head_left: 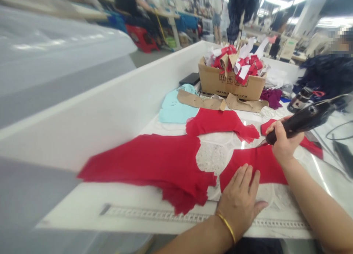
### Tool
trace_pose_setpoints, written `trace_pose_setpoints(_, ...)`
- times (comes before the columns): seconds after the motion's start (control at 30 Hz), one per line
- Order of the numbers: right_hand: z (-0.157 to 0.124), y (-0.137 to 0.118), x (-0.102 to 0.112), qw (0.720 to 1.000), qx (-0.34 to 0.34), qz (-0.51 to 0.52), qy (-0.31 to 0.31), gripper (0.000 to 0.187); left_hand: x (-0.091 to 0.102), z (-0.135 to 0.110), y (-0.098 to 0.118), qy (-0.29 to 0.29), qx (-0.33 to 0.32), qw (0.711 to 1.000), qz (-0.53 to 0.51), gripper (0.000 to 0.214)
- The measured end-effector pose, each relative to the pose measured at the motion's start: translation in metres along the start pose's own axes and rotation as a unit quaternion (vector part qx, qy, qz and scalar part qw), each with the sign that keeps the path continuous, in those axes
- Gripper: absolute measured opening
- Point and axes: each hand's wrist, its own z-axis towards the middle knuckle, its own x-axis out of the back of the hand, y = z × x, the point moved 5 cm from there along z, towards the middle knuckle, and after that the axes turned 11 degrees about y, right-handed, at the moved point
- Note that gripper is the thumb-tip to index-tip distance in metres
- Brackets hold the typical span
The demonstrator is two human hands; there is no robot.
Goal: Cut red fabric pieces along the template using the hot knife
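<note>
Cutting table point(68, 206) holds limp red fabric point(253, 167), best pinned from above: left hand point(238, 200) presses it flat, right hand point(285, 142) clenches a black electric cutter point(303, 121) at its edge.

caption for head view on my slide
Right hand holds an electric cutter to red fabric, left hand pressing it flat

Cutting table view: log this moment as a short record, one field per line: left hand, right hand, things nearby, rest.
left hand: flat, fingers spread, pressing on a red fabric piece; gold bangle on the wrist
right hand: gripping a black handheld cutter, blade tip at the fabric's upper edge
things nearby: white lace beneath the red fabric; larger red fabric panel
rest: cardboard box of red and white offcuts; brown paper patterns; light blue fabric; person standing in the background
</note>
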Motion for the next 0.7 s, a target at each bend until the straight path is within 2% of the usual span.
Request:
trace_pose_setpoints(0.27,0.019,0.001,0.025,0.999,-0.007,-0.023,0.046,0.036,0.0,-0.002,-0.002,-0.003,0.004,1.0,-0.012,0.067)
trace_pose_setpoints(0.5,0.021,0.007,0.03,0.997,0.006,-0.044,0.063,0.029,0.0,-0.001,-0.003,-0.016,0.014,0.999,-0.032,0.064)
trace_pose_setpoints(0.7,0.015,-0.011,0.03,0.998,-0.002,-0.02,0.056,0.035,0.026,0.002,-0.016,0.013,0.029,0.999,-0.012,0.049)
